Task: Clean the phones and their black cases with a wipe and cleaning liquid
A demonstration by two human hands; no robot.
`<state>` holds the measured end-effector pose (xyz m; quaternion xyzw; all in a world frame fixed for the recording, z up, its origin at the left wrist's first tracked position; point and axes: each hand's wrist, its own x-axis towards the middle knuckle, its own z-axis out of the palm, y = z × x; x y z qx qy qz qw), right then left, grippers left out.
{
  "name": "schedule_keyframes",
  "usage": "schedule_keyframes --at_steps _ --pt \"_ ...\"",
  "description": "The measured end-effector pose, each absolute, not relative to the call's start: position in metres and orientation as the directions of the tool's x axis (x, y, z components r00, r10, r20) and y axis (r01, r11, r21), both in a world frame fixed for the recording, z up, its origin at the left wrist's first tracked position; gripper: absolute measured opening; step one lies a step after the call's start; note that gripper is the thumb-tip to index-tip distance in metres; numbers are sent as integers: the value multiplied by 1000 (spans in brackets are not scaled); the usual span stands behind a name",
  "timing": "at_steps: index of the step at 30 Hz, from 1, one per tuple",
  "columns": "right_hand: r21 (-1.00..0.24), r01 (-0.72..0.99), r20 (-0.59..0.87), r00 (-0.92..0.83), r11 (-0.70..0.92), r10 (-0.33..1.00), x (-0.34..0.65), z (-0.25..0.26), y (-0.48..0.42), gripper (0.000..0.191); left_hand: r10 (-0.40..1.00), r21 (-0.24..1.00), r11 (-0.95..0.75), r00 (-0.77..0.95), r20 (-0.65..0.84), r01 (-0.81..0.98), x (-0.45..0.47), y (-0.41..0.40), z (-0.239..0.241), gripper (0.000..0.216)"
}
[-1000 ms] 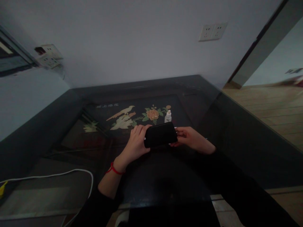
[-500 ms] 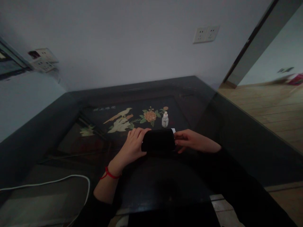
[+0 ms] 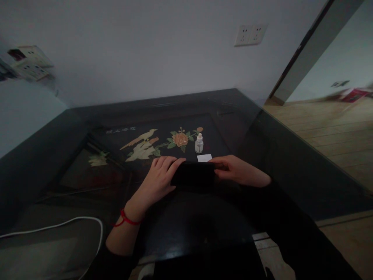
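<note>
A black phone-like slab (image 3: 192,175) lies flat and low over the dark table (image 3: 279,155), held at both short ends. My left hand (image 3: 159,179) wraps its left end, fingers curled over the top edge; a red string circles that wrist. At the slab's right end my right hand (image 3: 236,171) pinches the edge. Just behind the slab lie a small white square (image 3: 204,158) and a small clear bottle with a white cap (image 3: 199,144).
The tabletop carries an inlaid bird-and-flower picture (image 3: 154,142) under glass. A white cable (image 3: 58,225) loops at the near left. Wall sockets (image 3: 250,35) sit on the back wall, and a wooden floor (image 3: 332,124) opens to the right.
Both hands have lowered the black slab from a tilted, raised hold to flat near the tabletop. The white square behind it has come into view.
</note>
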<state>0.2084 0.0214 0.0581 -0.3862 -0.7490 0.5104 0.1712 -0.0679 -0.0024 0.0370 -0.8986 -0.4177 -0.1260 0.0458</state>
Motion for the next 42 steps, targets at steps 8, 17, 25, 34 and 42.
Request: schedule_keyframes --at_steps 8,17,25,34,42 --pt "-842 476 -62 -555 255 830 204 62 15 28 709 -82 -647 638 299 758 -65 -8 43 76" --pt "-792 548 -80 -528 268 846 203 67 10 23 702 -2 -680 651 287 734 -69 -9 46 73" --pt "-861 479 -156 -569 171 807 207 74 12 24 708 117 -696 652 270 708 -66 -10 48 74" --pt "-914 401 -228 -645 68 729 213 79 19 25 730 222 -682 637 245 696 -65 -12 47 76" --pt "-939 319 -58 -519 131 853 206 73 22 33 811 418 -582 536 234 698 -63 -8 41 90"
